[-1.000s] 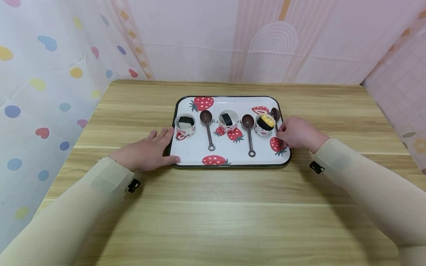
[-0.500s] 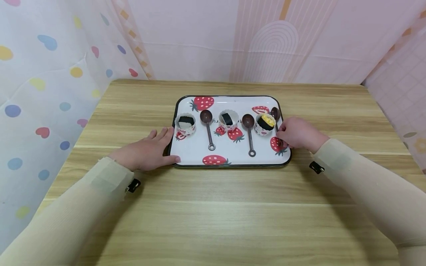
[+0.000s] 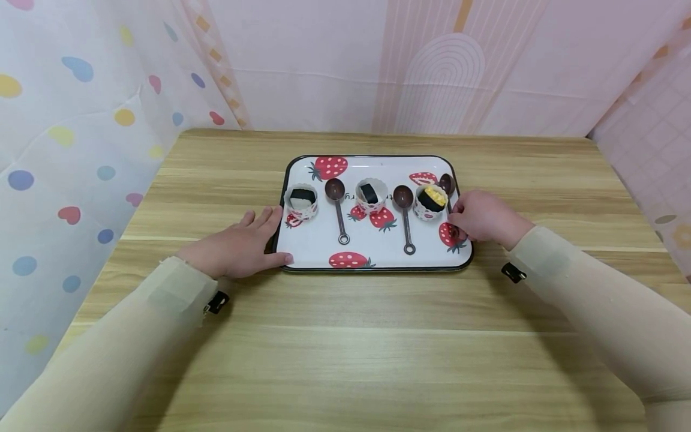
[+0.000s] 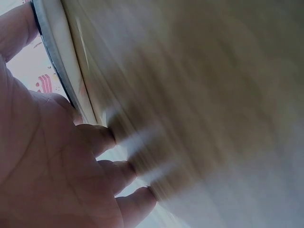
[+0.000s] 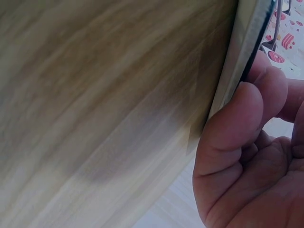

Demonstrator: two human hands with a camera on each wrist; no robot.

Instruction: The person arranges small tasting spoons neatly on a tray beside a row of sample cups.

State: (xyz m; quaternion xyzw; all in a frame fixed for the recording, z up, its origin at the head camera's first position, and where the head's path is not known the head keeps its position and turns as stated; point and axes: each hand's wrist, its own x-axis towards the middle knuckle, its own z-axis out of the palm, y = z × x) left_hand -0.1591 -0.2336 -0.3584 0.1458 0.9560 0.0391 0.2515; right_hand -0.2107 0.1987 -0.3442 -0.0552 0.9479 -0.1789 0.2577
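Note:
A strawberry-printed tray (image 3: pixel 313 249) with a dark rim lies on the table. My left hand (image 3: pixel 237 243) rests spread along its left edge, the thumb over the near-left corner. My right hand (image 3: pixel 486 219), fingers curled, is at the tray's right edge and pinches the handle of the rightmost brown spoon (image 3: pixel 446 183); the grip itself is partly hidden. Two more brown spoons, one left (image 3: pixel 335 190) and one middle (image 3: pixel 403 198), lie between the paper cups. The left cup (image 3: pixel 302 210) and middle cup (image 3: pixel 371 204) hold black-and-white pieces. Yellow-topped food sits in the right cup (image 3: pixel 429 213).
The wood-grain table (image 3: pixel 345 348) extends around the tray on all sides. A pale pink patterned cloth (image 3: pixel 324 72) hangs behind it, and a dotted cloth (image 3: pixel 97 162) hangs on the left.

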